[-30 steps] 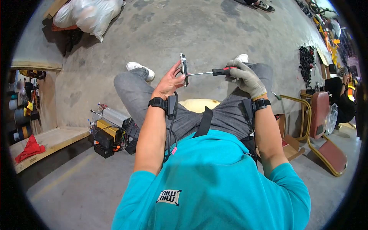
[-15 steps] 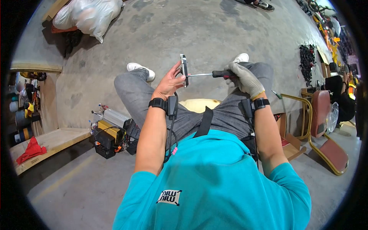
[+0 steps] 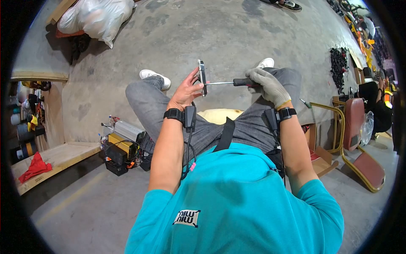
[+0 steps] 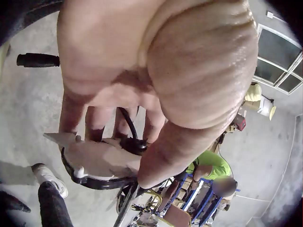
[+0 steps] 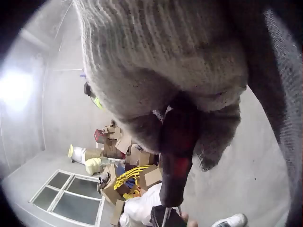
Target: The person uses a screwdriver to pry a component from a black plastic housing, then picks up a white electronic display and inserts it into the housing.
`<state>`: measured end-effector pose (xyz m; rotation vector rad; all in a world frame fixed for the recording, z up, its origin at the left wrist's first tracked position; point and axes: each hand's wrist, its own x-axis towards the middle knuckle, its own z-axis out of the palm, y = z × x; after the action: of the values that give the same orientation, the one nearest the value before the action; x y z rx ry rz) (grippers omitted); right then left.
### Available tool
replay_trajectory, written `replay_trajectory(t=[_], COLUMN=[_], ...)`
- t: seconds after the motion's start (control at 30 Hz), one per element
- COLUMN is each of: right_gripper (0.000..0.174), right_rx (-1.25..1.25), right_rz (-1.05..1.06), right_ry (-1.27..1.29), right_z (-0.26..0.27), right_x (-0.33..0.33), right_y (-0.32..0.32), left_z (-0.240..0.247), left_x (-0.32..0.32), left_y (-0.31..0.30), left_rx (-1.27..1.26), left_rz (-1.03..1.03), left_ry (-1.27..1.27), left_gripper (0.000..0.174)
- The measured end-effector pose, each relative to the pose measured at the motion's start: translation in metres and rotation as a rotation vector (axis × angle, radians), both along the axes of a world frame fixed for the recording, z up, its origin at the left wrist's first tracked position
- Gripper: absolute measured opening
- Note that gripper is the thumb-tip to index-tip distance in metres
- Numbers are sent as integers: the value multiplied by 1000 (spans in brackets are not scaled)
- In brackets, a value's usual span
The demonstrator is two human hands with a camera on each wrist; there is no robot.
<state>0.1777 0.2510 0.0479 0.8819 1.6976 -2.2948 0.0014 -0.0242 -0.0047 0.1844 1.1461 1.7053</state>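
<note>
My bare left hand [image 3: 184,93] grips a thin, flat part with a pale shell and black edge [image 3: 202,77], held upright above my lap. In the left wrist view the pale shell [image 4: 97,158] lies between thumb and fingers, and a black cable [image 4: 129,120] runs from it. My right hand [image 3: 270,86], in a grey knitted glove, holds a screwdriver [image 3: 242,82] by its black and red handle. The screwdriver's metal shaft points left, its tip right at the part's face. In the right wrist view the gloved fingers wrap the handle [image 5: 177,163].
Left of my legs, a metal device with wires [image 3: 122,142] sits on the floor beside a wooden shelf [image 3: 63,158] bearing a red cloth [image 3: 34,167]. A chair [image 3: 353,122] and an open cardboard box [image 3: 323,163] are at right. White bags [image 3: 99,19] lie far left.
The screwdriver handle has turned in my right hand, its red patch now less visible, and the gloved fingers have shifted around it. My left hand and the part stay nearly in place.
</note>
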Motion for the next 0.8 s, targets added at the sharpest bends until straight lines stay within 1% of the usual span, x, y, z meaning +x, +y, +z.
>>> replay_trajectory(t=[0.03, 0.07, 0.13, 0.17, 0.23, 0.27, 0.33, 0.37, 0.43, 0.57, 0.63, 0.7, 0.77, 0.8], right_gripper=[34, 34, 34, 34, 33, 33, 33, 33, 32, 28, 27, 26, 26, 25], right_rx=[5, 5, 14, 14, -85, -85, -55, -55, -7, 2, -41, -50, -98, -100], right_rz=[-45, -48, -98, -97, -84, -84, 47, 47, -55, 0, -19, -36, -123, -156], right_ry=[77, 75, 232, 233, 41, 43, -107, -106, 79, 92, 111, 122, 104, 105], right_z=[-2, -4, 1, 4, 19, 15, 9, 6, 13, 10, 6, 9, 16, 12], right_x=[0, 2, 1, 1, -1, -1, -2, 0, 1, 5, 5, 3, 2, 3], right_y=[-1, -1, -3, -3, -5, -3, 1, 2, -4, 2, 4, 2, -1, 1], left_z=[1, 1, 0, 0, -1, -1, 0, 0, -1, -3, -4, -4, -5, -4], left_x=[0, 0, 0, 0, 1, 0, 0, 0, 1, 0, -1, 0, -1, -1], left_y=[0, 0, 1, 1, 1, 1, 1, 1, 1, 0, 1, 0, 0, -1], left_rx=[-5, -8, -14, -23, -24, -24, -28, -28, -28, -20, -7, -23, 8, 12], left_rz=[4, 6, 1, -1, 3, 5, 8, 11, 6, -5, 10, 11, 11, 12], left_ry=[-5, -10, -2, 7, 3, -1, 3, 3, -3, -5, 13, -31, -45, -66], left_gripper=[85, 85, 85, 84, 84, 84, 84, 84, 83, 82, 82, 83, 83, 84])
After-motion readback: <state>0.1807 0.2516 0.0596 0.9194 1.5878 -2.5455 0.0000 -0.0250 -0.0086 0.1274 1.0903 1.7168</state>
